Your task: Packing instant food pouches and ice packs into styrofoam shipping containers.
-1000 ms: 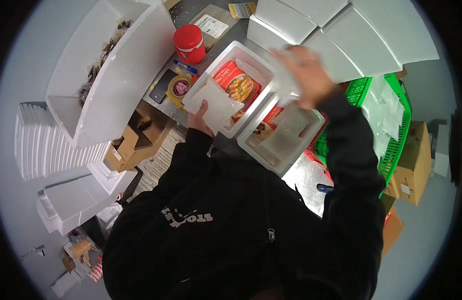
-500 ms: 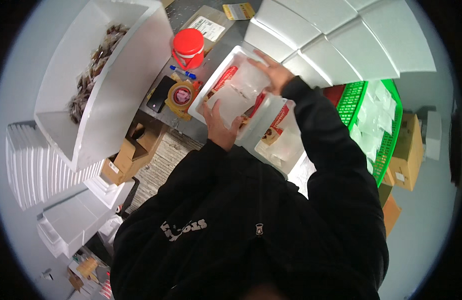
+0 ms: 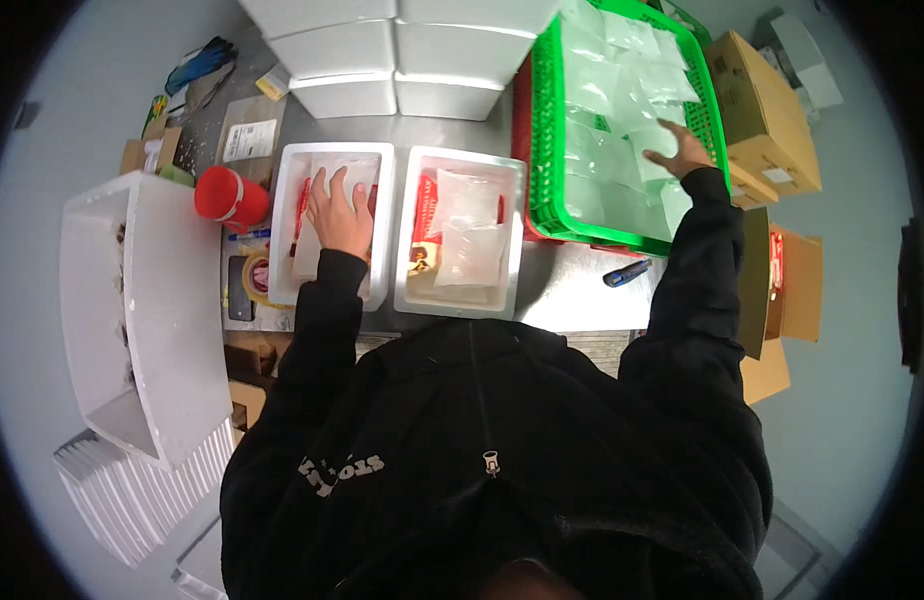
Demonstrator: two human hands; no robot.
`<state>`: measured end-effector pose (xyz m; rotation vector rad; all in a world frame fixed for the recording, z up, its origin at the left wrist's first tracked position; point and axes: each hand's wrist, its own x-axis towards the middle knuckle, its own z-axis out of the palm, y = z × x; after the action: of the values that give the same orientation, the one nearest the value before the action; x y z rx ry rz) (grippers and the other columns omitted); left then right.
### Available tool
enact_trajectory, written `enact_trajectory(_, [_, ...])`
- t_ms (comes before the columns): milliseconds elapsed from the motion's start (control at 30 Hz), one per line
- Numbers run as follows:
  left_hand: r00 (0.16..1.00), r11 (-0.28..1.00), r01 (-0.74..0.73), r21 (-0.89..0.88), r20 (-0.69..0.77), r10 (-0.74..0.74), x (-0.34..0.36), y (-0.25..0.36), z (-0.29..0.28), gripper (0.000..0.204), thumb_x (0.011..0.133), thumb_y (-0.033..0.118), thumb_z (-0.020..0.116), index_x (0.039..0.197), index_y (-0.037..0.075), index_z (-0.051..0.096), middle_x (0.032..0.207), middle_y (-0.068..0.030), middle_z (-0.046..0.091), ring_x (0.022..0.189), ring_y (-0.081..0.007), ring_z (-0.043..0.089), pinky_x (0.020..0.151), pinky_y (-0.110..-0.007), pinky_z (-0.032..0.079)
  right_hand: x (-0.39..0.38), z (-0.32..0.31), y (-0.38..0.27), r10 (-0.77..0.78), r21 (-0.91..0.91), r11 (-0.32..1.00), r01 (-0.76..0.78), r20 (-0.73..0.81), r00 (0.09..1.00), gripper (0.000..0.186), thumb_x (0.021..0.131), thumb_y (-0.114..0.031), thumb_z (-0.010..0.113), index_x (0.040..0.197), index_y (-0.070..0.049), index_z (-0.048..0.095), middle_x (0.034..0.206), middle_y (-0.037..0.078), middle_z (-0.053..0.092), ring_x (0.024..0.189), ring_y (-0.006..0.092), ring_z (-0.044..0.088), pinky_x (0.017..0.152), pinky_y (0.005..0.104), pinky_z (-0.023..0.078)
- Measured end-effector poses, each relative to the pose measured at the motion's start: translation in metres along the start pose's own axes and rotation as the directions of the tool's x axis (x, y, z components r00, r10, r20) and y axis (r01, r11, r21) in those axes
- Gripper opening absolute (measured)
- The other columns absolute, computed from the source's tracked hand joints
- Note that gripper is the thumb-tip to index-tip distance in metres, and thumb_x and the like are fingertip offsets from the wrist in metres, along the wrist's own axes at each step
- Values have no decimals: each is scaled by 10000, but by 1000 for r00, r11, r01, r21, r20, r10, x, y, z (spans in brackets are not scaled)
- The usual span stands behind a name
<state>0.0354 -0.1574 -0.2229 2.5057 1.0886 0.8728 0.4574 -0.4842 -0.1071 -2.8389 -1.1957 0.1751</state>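
My left hand [image 3: 342, 215] is open, fingers spread, over the left white foam box [image 3: 382, 185]. Beneath it lie a pale flat pack and a red printed package, partly hidden by the hand. Beside that box stands a second foam box [image 3: 518, 205]. It holds a red package [image 3: 424, 215] with two cloudy clear packs [image 3: 472, 255] on top. At the right, my right hand [image 3: 685, 155] reaches over a green plastic basket [image 3: 549, 140] full of similar clear packs [image 3: 590, 90]. Its fingers are apart above the packs, with nothing gripped.
White foam boxes [image 3: 347, 50] are stacked behind. A blue-black cutter [image 3: 627, 273] lies before the basket. At left are a red jug [image 3: 227, 196], a tape roll [image 3: 257, 275], a phone [image 3: 240, 290] and a large foam box [image 3: 182, 320]. Cardboard boxes [image 3: 767, 115] stand far right.
The view has turned rightward. Both hands were on the packs in the left foam box; my right hand has left it for the green basket, while my left stays over the box.
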Motion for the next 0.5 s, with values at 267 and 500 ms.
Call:
enact_trajectory(267, [999,987,49,-155,24,-45,-38,69,-32,297,745,149,671,1009,38,589,1162,-187,500,1124,-383,446,972,-449,345,-22,90,74,-149,16,987,158,-261,954,606,691,-339,747,1236,-195,524,1417,167,333,1281,390,328,1025,492,331])
enact_trajectory(500, [861,926,314,211,-474,-184,-25,-75,-287,83,786,124,607,807,46,622,804,-122,625,731,-277,607,678,-353,476,-13,83,106,-104,93,986,140,-321,941,388,761,-126,688,1134,-102,587,1308,202,428,1235,358,389,1026,426,318])
